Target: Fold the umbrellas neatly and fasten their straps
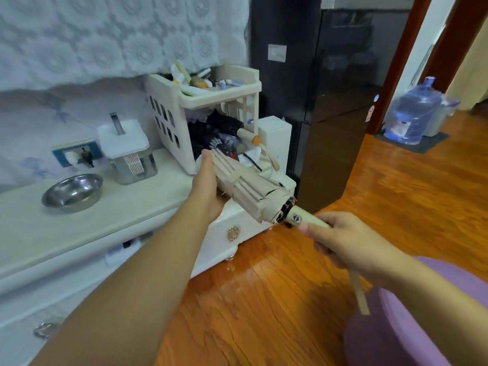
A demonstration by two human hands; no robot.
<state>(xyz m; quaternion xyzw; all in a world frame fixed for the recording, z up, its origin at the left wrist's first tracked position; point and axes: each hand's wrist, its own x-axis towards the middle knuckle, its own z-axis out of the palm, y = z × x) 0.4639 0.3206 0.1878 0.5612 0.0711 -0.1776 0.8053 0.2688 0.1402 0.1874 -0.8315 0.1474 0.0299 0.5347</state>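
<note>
Umbrella (245, 186) is held over the cabinet (87, 220) edge, canopy gripped by left hand (208, 191), handle by right hand (340, 239); pleats should be kept tight until the strap is confirmed fastened.

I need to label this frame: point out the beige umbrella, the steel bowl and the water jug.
beige umbrella (245, 186), head view, on the folded canopy pleats.
steel bowl (72, 192), head view, on the inside of the bowl.
water jug (412, 114), head view, on the blue body.
</note>
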